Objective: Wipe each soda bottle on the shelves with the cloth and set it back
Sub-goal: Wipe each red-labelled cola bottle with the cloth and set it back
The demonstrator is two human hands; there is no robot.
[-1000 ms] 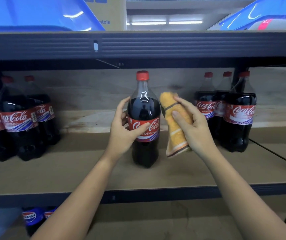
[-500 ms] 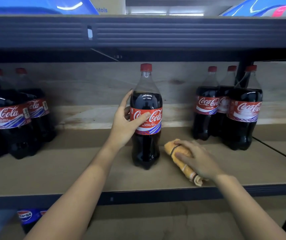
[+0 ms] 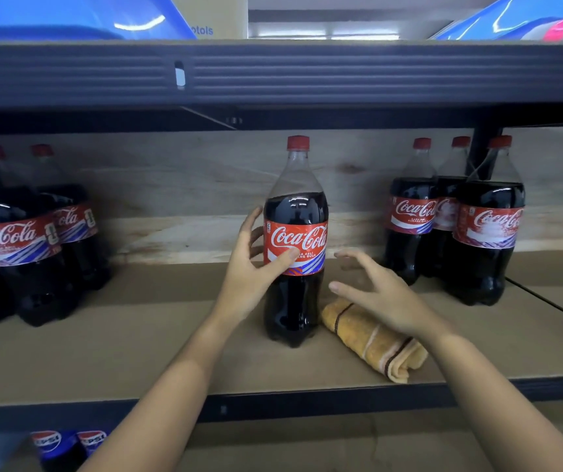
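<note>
Left hand (image 3: pixel 251 267) grips the upright Coca-Cola bottle (image 3: pixel 295 247); right hand (image 3: pixel 380 298), fingers spread, hovers over the cloth (image 3: pixel 372 338).

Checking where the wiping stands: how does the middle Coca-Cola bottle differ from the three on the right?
The middle bottle stands alone, gripped by the left hand; the right-hand bottles stand clustered, untouched. The cloth lies beside the middle one only. All are upright, red-capped and dark-filled.

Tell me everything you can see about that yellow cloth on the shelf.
The cloth is a yellow-orange towel, terry-like, with dark and pale stripes near each end. It lies rolled or folded into a long bundle on the brown shelf board, slanting toward the front edge, its far end beside the middle bottle's base. The right hand hovers open above it, not gripping.
</note>
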